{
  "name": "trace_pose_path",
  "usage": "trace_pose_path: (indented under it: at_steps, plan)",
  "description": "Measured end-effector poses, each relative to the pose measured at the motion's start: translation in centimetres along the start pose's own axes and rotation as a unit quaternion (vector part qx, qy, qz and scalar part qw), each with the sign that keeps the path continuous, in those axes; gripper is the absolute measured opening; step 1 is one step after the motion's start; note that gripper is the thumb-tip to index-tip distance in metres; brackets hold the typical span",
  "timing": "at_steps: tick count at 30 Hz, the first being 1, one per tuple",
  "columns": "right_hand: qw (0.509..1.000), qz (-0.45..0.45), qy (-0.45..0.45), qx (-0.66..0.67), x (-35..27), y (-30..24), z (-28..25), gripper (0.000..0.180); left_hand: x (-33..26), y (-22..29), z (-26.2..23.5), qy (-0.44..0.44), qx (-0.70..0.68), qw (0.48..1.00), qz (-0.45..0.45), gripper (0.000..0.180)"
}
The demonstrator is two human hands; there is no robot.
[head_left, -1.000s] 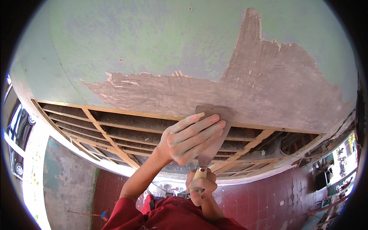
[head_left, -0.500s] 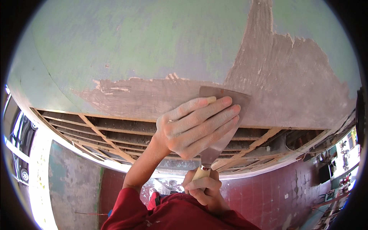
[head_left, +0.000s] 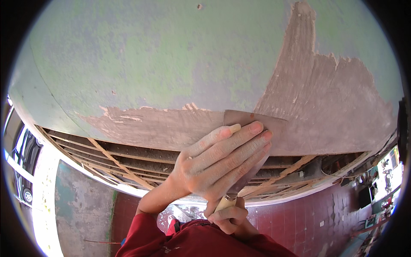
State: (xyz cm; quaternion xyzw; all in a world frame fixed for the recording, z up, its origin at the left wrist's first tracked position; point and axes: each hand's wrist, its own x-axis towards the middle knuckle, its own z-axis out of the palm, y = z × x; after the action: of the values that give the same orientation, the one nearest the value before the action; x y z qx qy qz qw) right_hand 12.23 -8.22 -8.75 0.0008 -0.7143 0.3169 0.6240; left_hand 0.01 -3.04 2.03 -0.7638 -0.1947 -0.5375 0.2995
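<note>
A scraper with a broad metal blade (head_left: pixel 239 116) and a pale handle (head_left: pixel 225 203) lies against a large green painted surface (head_left: pixel 150 55). My right hand (head_left: pixel 231 219) is closed round the handle, low in view. The dusty fingers of my left hand (head_left: pixel 218 162) are stretched out, side by side, and press flat on the blade; its thumb is hidden. The blade's front edge rests on a greyish-brown bare patch (head_left: pixel 334 103) with ragged borders, near where its narrow left part meets the wide right part.
Below the surface's lower edge runs an open frame of wooden slats (head_left: pixel 107 155). Red floor tiles (head_left: pixel 295 218) lie beneath, with a grey patchy slab (head_left: pixel 81 205) at left. A parked car (head_left: pixel 26 162) stands at far left. Assorted clutter (head_left: pixel 372 192) fills the far right.
The painted surface, the blade and my left hand all sit lower in view. Relative to the patch's upper border, the blade's front edge is slightly closer. Both hands keep their places on the scraper.
</note>
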Motion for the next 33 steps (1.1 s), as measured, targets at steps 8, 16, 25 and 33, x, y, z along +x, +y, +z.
trace_pose_path:
  at_steps: [8, 16, 25, 33]
  plan:
    - [0.996, 0.032, 0.026, 0.073, 0.0, -0.5, 1.3, 0.019, 1.2, 0.9, -0.5, -0.01, 0.05, 0.998, -0.033, 0.026]
    - [0.995, 0.04, 0.061, 0.069, 0.8, -1.4, 1.3, 0.016, 2.4, 0.5, -0.3, 0.009, 0.049, 0.998, -0.031, 0.025]
    - [0.997, 0.036, 0.065, 0.004, 3.4, -3.0, 1.1, 0.013, 4.7, -1.0, 0.8, 0.107, 0.035, 0.993, 0.02, 0.033]
    - [0.996, 0.045, 0.069, 0.035, 6.4, -4.7, 1.5, 0.015, 7.2, -2.3, 0.4, 0.162, 0.031, 0.984, 0.065, 0.037]
